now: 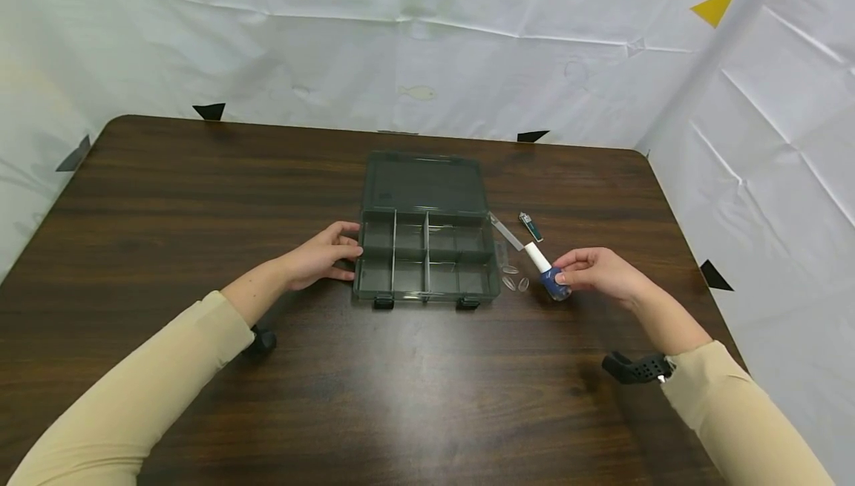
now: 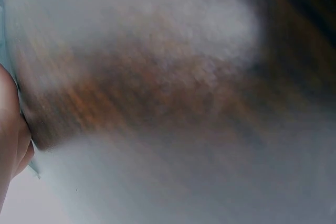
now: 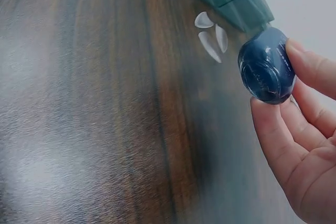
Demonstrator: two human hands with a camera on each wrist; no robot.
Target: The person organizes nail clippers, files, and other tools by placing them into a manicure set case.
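A dark translucent organizer box [image 1: 426, 248] lies with its lid folded back on the brown table [image 1: 200, 196], its compartments showing nothing inside. My left hand [image 1: 325, 254] holds the box's left wall, thumb and fingers curled on the edge. My right hand [image 1: 594, 272] pinches a blue nail polish bottle [image 1: 549, 273] with a white cap, tilted just right of the box; the right wrist view shows its round blue base [image 3: 265, 66] between thumb and fingers. Three clear nail tips [image 1: 515, 278] lie by the bottle. The left wrist view is a blur of table.
A clear strip [image 1: 506, 231] and a small dark green tube [image 1: 531, 227] lie right of the box's lid. White sheeting walls in the table at the back and right. The table's right edge runs close to my right arm.
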